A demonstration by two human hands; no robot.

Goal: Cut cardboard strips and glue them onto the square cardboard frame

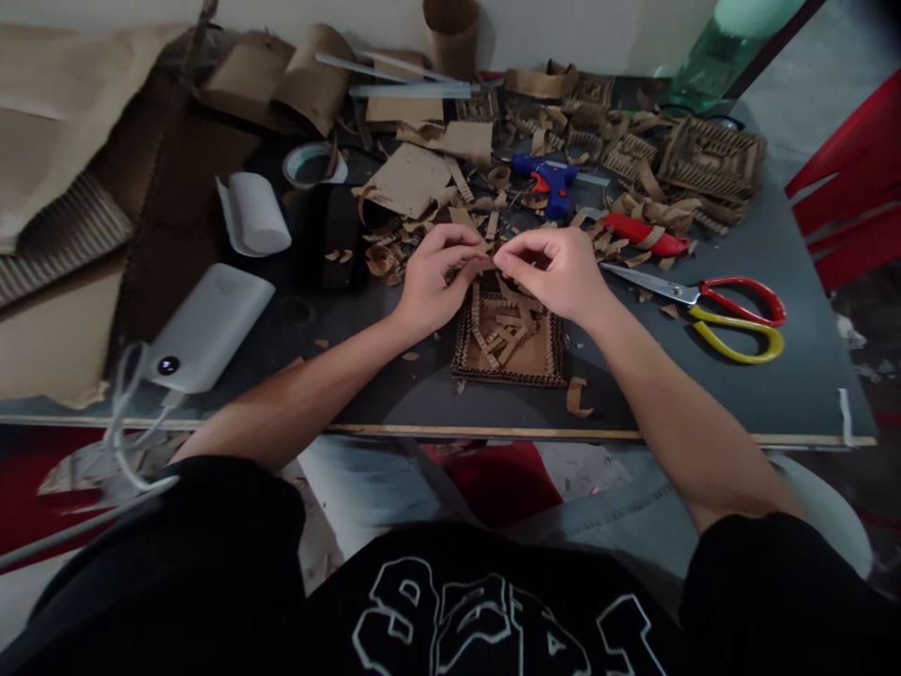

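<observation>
Hands (436, 282) (556, 274) pinching cardboard strip (487, 266), long axis left-right, above cardboard tray (511, 361)

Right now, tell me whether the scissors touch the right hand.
Apart. The head view shows bare table between the scissors and the right hand.

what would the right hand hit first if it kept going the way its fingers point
Probably the left hand: the right hand points leftward, fingertips nearly meeting it over the cardboard tray, a cardboard strip between them.
</observation>
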